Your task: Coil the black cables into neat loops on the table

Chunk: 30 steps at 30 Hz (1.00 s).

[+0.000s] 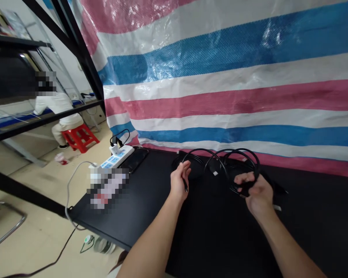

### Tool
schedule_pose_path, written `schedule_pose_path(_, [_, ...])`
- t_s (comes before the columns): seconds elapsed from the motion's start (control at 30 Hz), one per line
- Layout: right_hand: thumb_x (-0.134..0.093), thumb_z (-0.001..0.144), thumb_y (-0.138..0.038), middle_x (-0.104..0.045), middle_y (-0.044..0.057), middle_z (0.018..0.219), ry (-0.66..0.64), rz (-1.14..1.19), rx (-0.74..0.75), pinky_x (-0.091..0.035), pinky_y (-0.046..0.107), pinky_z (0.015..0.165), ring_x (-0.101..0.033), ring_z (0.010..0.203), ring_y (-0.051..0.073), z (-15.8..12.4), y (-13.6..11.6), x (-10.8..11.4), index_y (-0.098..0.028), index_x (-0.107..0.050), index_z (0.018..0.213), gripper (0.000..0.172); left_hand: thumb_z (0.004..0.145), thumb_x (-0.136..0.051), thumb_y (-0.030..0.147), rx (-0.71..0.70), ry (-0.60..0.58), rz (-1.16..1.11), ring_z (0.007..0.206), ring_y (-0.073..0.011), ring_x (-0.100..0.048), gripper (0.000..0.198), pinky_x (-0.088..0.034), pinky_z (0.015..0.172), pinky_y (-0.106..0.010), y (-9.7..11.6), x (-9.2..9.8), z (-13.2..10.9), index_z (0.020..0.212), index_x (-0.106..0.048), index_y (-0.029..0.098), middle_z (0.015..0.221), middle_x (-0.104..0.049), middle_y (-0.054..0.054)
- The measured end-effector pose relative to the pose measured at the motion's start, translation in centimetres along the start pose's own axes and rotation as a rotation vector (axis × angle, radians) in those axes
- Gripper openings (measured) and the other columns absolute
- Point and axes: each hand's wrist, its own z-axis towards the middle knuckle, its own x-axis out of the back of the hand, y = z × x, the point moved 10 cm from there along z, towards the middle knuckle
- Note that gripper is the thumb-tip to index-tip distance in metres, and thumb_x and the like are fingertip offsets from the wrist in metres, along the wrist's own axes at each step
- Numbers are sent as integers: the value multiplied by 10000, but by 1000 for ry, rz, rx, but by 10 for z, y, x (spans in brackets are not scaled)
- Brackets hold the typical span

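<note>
Grasping black cable [256, 166], left hand [179, 181] and right hand [256, 191] hover over a black table [214, 235]; striped sheeting [232, 96] hangs behind; a seated person [59, 103] shows partly pixelated.

striped sheet [232, 92] hung behind black table [150, 193]. at the table's left end: white power strip [116, 157], phone [137, 160] just beside it. grey cord [69, 189] droops past the edge. beyond black frame [26, 190], person [59, 105] in white on red stool [81, 138].
</note>
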Motion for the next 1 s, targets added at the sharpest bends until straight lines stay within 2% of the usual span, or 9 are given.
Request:
schedule_pose_path(0.1, [-847,429,-419,-552,-37,527,-9,-96,-59,-337,219,393,-473,466,104,-13,7,-6,-216,-424,570,490,644,-726,353,-128,26,159,1091,-266,-600,200,-433,926,-360,-3,-1,-6,664,-669,162,960,-706,-90])
schedule_pose_path(0.2, [-790,536,-349,-403,-76,417,25,0,-158,-298,214,366,-388,389,78,-18,10,-6,-219,-355,517,454,644,-727,314,-173,-31,248,1060,-252,-605,165,-451,887,-339,-6,-7,-13,594,-638,184,1049,-699,-82])
schedule_pose_path(0.3, [-785,521,-341,-242,-110,359,-59,161,-302,-272,201,345,-299,352,62,-19,13,-13,-220,-333,492,468,620,-736,286,-106,-177,232,1010,-250,-624,249,-465,860,-329,-11,-23,-21,468,-564,192,1063,-698,-81])
schedule_pose_path(0.43, [-776,528,-397,-200,-106,367,-156,259,-472,-250,192,322,-277,362,72,-25,22,-20,-221,-352,504,459,602,-733,337,71,-356,55,953,-272,-646,411,-487,826,-355,-23,-44,-32,365,-442,169,961,-695,-104])
schedule_pose_path(0.5, [-788,522,-405,-233,-96,382,-167,269,-494,-266,197,323,-326,384,84,-28,27,-23,-219,-359,512,468,629,-715,355,128,-321,-24,873,-261,-661,447,-502,775,-361,-27,-41,-31,373,-403,162,879,-680,-108])
schedule_pose_path(0.63, [-858,431,-406,-352,-78,425,-171,250,-492,-340,222,356,-469,460,119,-34,34,-35,-216,-435,568,483,735,-643,334,181,-116,-125,681,-160,-638,384,-496,671,-287,-30,-20,-22,456,-448,156,827,-669,-99])
schedule_pose_path(0.73, [-855,416,-523,-372,-73,429,-69,200,-510,-306,212,332,-490,458,125,-34,40,-32,-216,-422,574,554,763,-625,278,183,-79,-123,624,-128,-619,255,-488,670,-264,-31,-16,-21,563,-557,136,786,-677,-86])
schedule_pose_path(0.83, [-759,503,-670,-293,-97,393,98,146,-482,-269,202,310,-400,372,83,-28,41,-13,-221,-350,547,610,726,-661,209,215,-177,-74,656,-156,-642,101,-490,743,-312,-39,-27,-27,770,-660,118,756,-694,-87])
schedule_pose_path(1.0, [-627,672,-695,-252,-102,371,158,104,-405,-266,207,304,-339,328,67,-20,41,2,-224,-315,534,581,630,-646,66,215,-292,-55,841,-242,-689,333,-471,851,-394,-50,-39,-31,953,-648,145,852,-702,-74])
